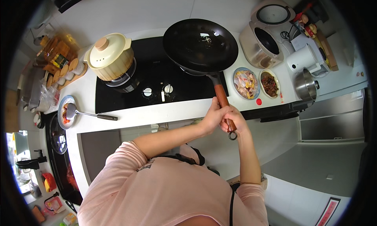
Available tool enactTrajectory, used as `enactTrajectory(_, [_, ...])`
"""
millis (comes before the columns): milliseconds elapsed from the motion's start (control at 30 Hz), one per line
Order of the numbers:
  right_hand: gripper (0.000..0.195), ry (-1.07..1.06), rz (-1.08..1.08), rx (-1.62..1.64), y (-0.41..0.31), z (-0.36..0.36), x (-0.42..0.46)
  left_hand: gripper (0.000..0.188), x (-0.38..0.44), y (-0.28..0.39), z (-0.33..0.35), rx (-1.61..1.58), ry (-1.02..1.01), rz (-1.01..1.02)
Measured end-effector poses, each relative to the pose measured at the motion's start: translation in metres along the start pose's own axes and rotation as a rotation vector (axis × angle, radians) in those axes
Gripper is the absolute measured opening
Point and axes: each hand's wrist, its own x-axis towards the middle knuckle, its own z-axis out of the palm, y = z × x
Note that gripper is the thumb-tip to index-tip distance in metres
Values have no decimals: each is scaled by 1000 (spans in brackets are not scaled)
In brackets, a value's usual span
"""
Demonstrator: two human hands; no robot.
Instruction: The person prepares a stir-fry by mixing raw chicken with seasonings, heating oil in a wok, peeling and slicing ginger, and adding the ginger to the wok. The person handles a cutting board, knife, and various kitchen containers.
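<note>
A black wok (191, 52) tilts over the right burner of the black glass gas hob (135, 99), with a small wet patch shining inside it. Its brown wooden handle (221, 95) points towards me and ends in a metal ring. Both hands grip that handle: my left hand (215, 115) wraps it from the left, and my right hand (238, 120) holds it near the ring end. Right of the wok, a plate of raw chicken pieces (246, 83) sits beside an oval dish of dark chopped food (269, 84).
A lidded cream clay pot (110, 61) stands on the left burner. A metal spatula (85, 114) rests on a plate (61, 124) at the left, near the sink (54, 167). An open rice cooker (253, 46), a white kettle (303, 61) and a steel pot (303, 86) line the right side.
</note>
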Motion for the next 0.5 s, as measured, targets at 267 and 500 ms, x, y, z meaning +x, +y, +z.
enactTrajectory(267, [11,-35,-94,202,38,-16,22,36,9,10,-9,280,53,-146])
enactTrajectory(500, [13,66,10,301,-20,9,40,38,37,52,-1,168,99,-156])
